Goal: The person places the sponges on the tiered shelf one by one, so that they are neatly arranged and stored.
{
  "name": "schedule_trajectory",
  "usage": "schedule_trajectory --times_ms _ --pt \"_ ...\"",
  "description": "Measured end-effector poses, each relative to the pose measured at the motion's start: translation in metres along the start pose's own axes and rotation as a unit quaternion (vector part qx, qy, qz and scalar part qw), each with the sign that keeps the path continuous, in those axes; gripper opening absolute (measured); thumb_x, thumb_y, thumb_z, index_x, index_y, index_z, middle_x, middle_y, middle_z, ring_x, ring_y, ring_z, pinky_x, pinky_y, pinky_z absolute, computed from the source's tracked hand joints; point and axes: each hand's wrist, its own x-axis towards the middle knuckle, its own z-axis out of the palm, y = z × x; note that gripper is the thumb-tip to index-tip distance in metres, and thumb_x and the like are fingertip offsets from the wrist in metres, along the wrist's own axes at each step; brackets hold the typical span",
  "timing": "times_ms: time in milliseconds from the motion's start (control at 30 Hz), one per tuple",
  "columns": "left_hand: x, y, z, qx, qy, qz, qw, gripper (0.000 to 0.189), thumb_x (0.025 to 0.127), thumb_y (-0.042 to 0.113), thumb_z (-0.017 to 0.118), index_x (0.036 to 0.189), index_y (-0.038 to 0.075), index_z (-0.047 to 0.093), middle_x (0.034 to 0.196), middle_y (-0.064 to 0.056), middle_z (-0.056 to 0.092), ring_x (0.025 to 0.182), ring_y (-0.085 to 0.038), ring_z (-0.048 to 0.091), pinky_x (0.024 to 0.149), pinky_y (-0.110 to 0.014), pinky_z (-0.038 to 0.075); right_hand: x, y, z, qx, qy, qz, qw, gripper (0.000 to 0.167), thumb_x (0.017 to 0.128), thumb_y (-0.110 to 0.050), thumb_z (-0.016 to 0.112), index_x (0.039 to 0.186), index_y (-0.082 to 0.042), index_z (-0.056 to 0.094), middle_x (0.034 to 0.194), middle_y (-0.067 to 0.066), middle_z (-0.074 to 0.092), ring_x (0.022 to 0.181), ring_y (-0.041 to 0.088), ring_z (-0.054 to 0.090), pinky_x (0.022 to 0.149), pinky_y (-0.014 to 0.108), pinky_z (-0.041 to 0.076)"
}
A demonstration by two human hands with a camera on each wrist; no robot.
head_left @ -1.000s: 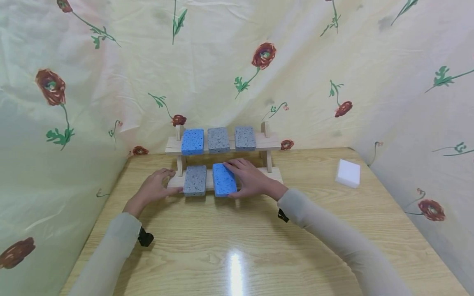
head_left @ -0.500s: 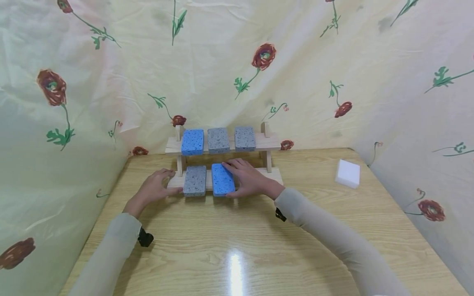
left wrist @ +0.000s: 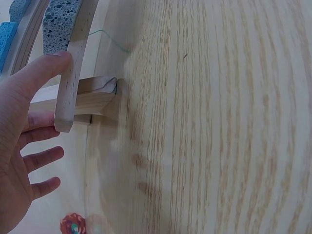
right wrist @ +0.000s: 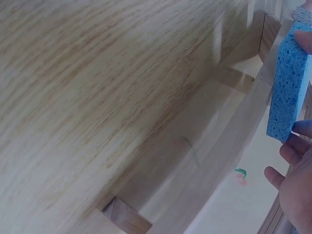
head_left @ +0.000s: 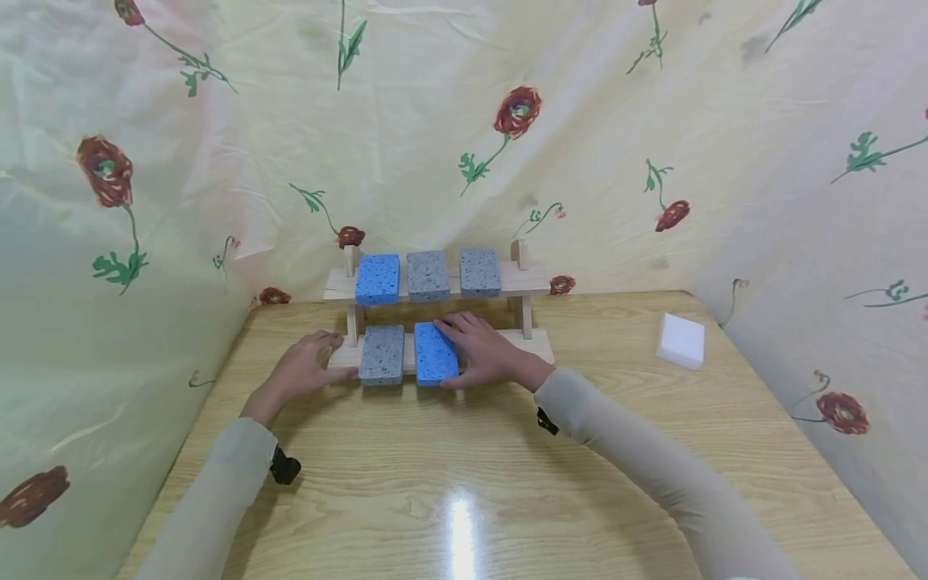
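Observation:
A two-tier wooden rack (head_left: pixel 536 342) stands on the table. My left hand (head_left: pixel 300 369) grips the left end of its lower shelf. In the left wrist view the thumb (left wrist: pixel 41 73) lies on the shelf near a grey sponge, and some fingers are behind the board. On the lower shelf sits this grey speckled sponge (head_left: pixel 382 354). Just right of it, a blue speckled sponge (head_left: pixel 433 354) lies on the same shelf, a narrow gap between them. My right hand (head_left: pixel 486 350) pinches the blue sponge between thumb and fingers along its right side, as the right wrist view (right wrist: pixel 287 83) also shows.
The upper shelf bears a blue sponge (head_left: pixel 378 278) at left, then a grey sponge (head_left: pixel 428 275) and another grey sponge (head_left: pixel 480 271). A white block (head_left: pixel 681 340) lies on the wood-grain table (head_left: pixel 616 483) at right. Flowered cloth (head_left: pixel 435 121) hangs behind and at both sides.
The blue sponge on the lower shelf has shifted slightly left and straightened, with my right hand moving along with it. My left hand has stayed on the rack.

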Motion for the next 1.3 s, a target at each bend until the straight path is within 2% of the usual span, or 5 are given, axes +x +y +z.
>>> schedule_trajectory --times_ms 467,1300 --pt "-0.0009 0.0003 0.0004 -0.003 0.001 -0.003 1.0000 0.085 0.083 0.060 0.077 0.141 0.001 0.057 0.154 -0.022 0.048 0.143 -0.047 0.041 0.117 -0.065 0.035 0.0019 0.0008 0.0038 0.007 0.003 -0.004 1.0000 0.109 0.081 -0.064 0.075 0.160 -0.004 0.030 0.158 0.017 0.038 0.144 0.033 0.037 0.119 0.054 0.037" --pt "-0.0017 0.0025 -0.0005 -0.006 0.003 -0.005 1.0000 0.085 0.083 0.061 0.076 0.141 0.001 0.058 0.155 -0.022 0.046 0.144 -0.048 0.039 0.118 -0.066 0.033 0.0042 0.0010 0.0050 0.031 -0.002 0.010 0.9995 0.107 0.083 -0.068 0.070 0.161 -0.008 0.028 0.159 0.013 0.038 0.144 0.031 0.036 0.120 0.054 0.036"
